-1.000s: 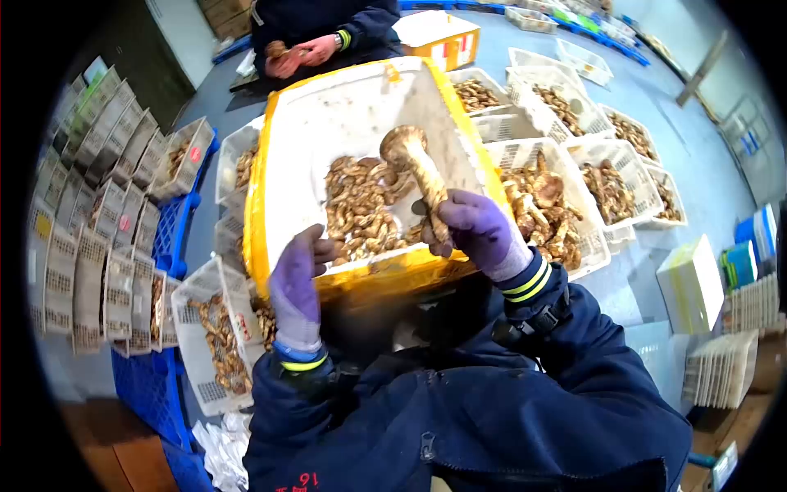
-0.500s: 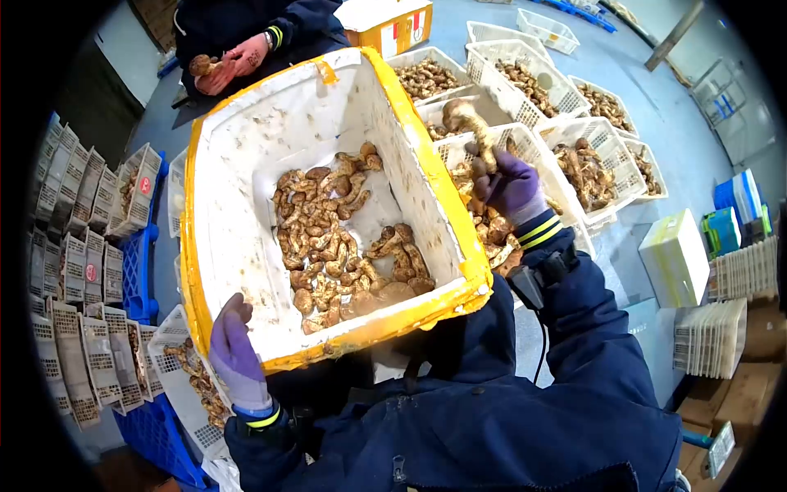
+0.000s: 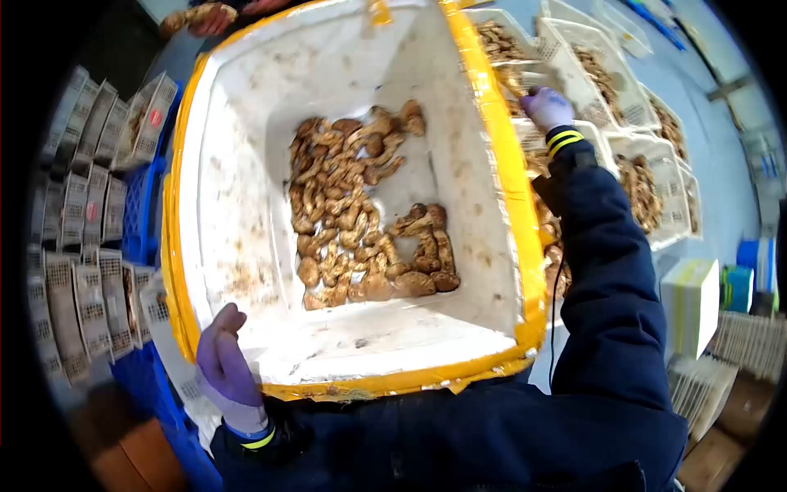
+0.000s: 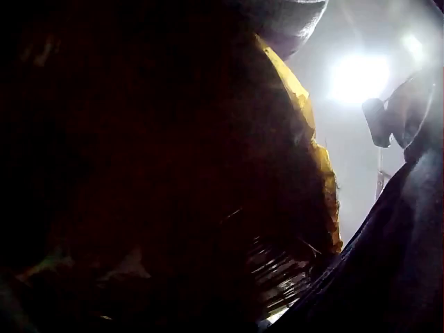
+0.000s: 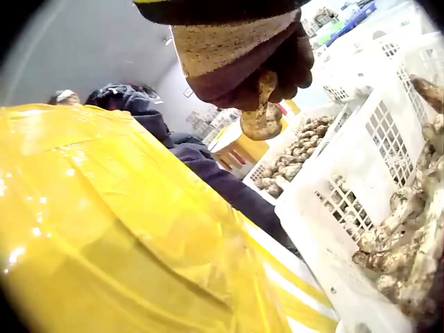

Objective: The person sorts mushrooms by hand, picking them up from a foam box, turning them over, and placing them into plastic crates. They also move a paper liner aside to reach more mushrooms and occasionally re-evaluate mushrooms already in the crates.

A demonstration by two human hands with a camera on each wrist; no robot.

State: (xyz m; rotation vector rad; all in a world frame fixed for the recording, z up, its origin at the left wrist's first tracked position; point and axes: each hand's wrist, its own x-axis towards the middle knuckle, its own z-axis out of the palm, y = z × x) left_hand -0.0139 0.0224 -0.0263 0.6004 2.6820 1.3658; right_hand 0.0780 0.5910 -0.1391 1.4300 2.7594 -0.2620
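My right hand [image 3: 548, 108], in a purple and grey glove, reaches over the white baskets beyond the foam box's right wall. It grips a brown and white mushroom [image 5: 262, 119] by the stem, cap hanging down, above a basket [image 5: 312, 208] in the right wrist view. A large white foam box [image 3: 238, 180] with yellow-taped rims stands before me, with several brown mushrooms [image 3: 344, 213] on its floor. My gloved left hand [image 3: 225, 357] rests at the box's near left corner, fingers pointing up. The left wrist view is mostly dark, showing a strip of yellow tape [image 4: 298, 90].
Baskets of mushrooms [image 3: 639, 197] stand along the right. Stacked white crates [image 3: 90, 197] and a blue pallet [image 3: 152, 377] line the left. Across the box another person's hand [image 3: 215, 20] holds a mushroom. A taped white box [image 3: 689, 303] sits at the right.
My right hand has carried the mushroom from over the foam box out to the right and farther away, above the baskets. The left hand stays at the box's near left corner. The head view has shifted.
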